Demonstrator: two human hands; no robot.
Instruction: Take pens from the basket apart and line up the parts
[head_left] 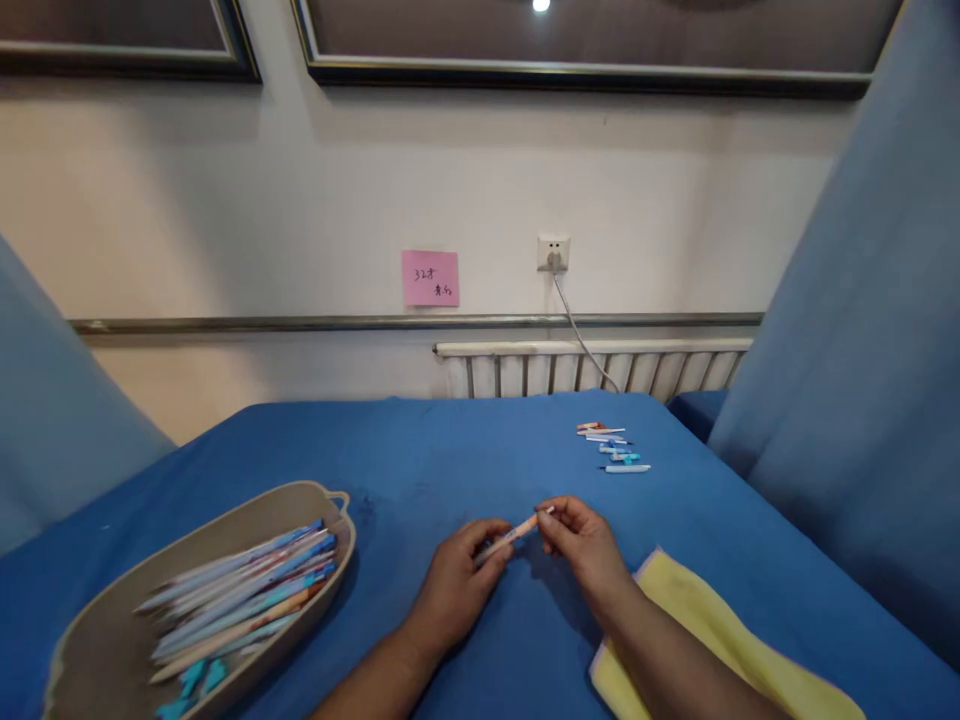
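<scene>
A slim peach-coloured pen (519,531) is held slantwise above the blue cloth, between my two hands. My left hand (459,572) pinches its lower left end between thumb and fingers. At the upper right end, where a small white tip shows, my right hand (586,548) is closed on it with thumb and fingertips. To the left stands an oval beige basket (97,625) with a loop handle. In it lie many pens (247,590) in white, blue, teal and orange, along with several small teal pieces (196,682).
A yellow cloth (720,630) lies under and beside my right forearm. Several pens and pen parts (611,450) lie in a loose column at the back right of the blue-covered table (435,450). Blue curtains (832,340) hang at both sides, with a radiator (592,350) behind.
</scene>
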